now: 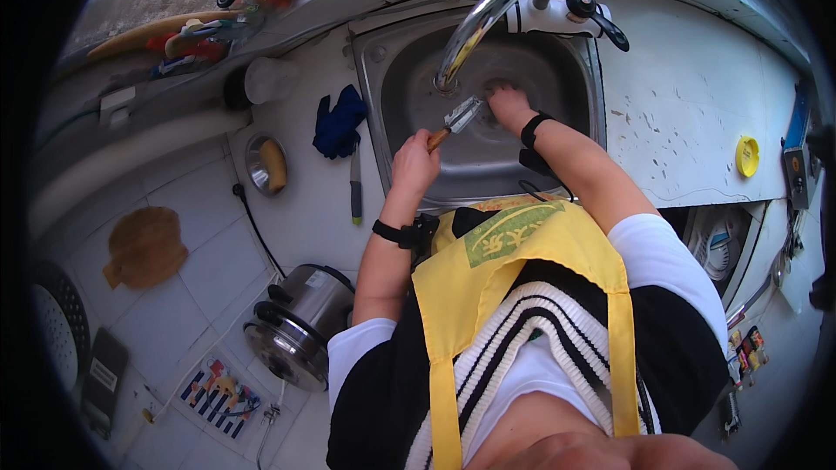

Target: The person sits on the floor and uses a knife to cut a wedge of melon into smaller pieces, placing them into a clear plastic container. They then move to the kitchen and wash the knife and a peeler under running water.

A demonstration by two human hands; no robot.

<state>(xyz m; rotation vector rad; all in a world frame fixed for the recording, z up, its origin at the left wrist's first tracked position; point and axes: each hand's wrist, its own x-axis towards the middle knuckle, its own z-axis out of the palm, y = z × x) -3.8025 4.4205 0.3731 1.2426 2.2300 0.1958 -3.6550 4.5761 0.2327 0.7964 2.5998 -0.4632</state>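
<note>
My left hand (416, 164) is shut on the wooden handle of a metal-headed vegetable peeler (464, 115), held over the left part of the stainless steel sink (450, 173). The peeler's head points up and right, close to my right hand. Low in the basin, my right hand (509, 104) reaches toward the drain area. Its fingertips are blurred and dark there, so whether they hold anything is unclear. The curved chrome faucet (486, 10) arches above the basin, its spout just beyond the peeler. No running water is plain to see.
Left of the sink lie a dark blue cloth (339, 121), a knife (356, 192) and a metal bowl (255, 166) holding a yellowish-brown elongated piece of food (273, 165). An electric cooker (313, 300) stands near my left elbow. A yellow round lid-like object (747, 156) is on the right counter.
</note>
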